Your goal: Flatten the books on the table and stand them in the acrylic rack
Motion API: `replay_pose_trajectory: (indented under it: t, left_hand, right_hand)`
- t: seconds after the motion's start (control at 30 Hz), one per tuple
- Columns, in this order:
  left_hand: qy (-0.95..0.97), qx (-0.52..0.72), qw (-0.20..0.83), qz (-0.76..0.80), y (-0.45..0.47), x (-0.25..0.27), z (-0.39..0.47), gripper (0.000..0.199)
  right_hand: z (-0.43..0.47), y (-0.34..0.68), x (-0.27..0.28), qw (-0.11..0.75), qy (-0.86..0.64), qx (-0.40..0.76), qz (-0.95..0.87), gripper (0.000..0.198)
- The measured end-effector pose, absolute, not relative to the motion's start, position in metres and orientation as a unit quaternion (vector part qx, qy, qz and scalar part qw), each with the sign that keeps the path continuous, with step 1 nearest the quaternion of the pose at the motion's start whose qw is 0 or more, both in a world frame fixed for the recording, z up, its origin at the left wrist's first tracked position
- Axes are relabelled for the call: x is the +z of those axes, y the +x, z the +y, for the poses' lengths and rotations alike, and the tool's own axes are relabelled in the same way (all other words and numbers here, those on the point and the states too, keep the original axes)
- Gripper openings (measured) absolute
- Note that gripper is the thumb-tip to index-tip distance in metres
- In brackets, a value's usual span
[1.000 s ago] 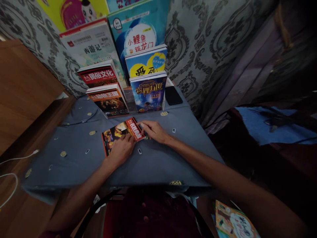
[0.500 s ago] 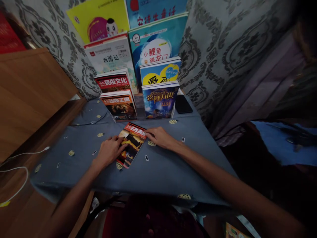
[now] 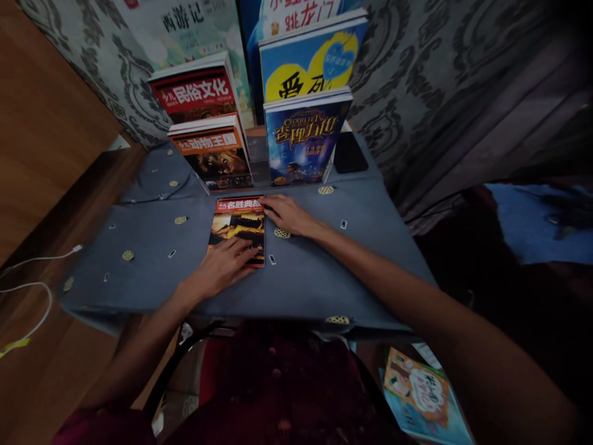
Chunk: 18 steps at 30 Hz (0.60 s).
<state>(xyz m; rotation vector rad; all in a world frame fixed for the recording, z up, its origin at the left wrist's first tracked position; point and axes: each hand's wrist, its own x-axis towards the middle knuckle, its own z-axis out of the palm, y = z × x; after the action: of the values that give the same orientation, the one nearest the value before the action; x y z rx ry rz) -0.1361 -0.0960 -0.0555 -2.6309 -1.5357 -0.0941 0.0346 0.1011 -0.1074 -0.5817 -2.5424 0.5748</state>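
Note:
A small book with a red title band and a golden picture of a wall lies face up on the blue tablecloth, its sides nearly square to me. My left hand rests flat across its lower part, fingers spread and open. With fingers stretched out, my right hand touches the book's upper right corner and otherwise lies on the cloth. Just behind stand an orange-banded book with an animal on its cover and a dark blue book with gold lettering.
A red-topped book, a yellow-and-blue book and larger books stand in rows behind. A black phone lies right of them. White cables run at the left. More books lie below the table's right front edge.
The book has turned from a slant to nearly straight under my hands. My left hand has moved farther over its lower part. The view has tilted downward.

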Motion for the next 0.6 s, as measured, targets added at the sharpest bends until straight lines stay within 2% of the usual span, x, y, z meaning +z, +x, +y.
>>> replay_pose_trajectory:
  t: [0.17,0.37,0.6]
  left_hand:
    - [-0.865,-0.014,0.053,-0.498,-0.133,-0.053,-0.095,0.030]
    - [-0.861,-0.015,-0.007,-0.509,-0.138,-0.055,-0.096,0.033]
    - [-0.852,-0.019,0.016,-0.522,-0.130,-0.051,-0.097,0.033]
  right_hand:
    - [0.097,0.032,-0.108,0.201,-0.225,0.214,-0.929,0.044]
    - [0.076,0.035,-0.103,0.190,-0.238,0.208,-0.929,0.045]
    - [0.048,0.048,-0.097,0.169,-0.224,0.210,-0.937,0.059]
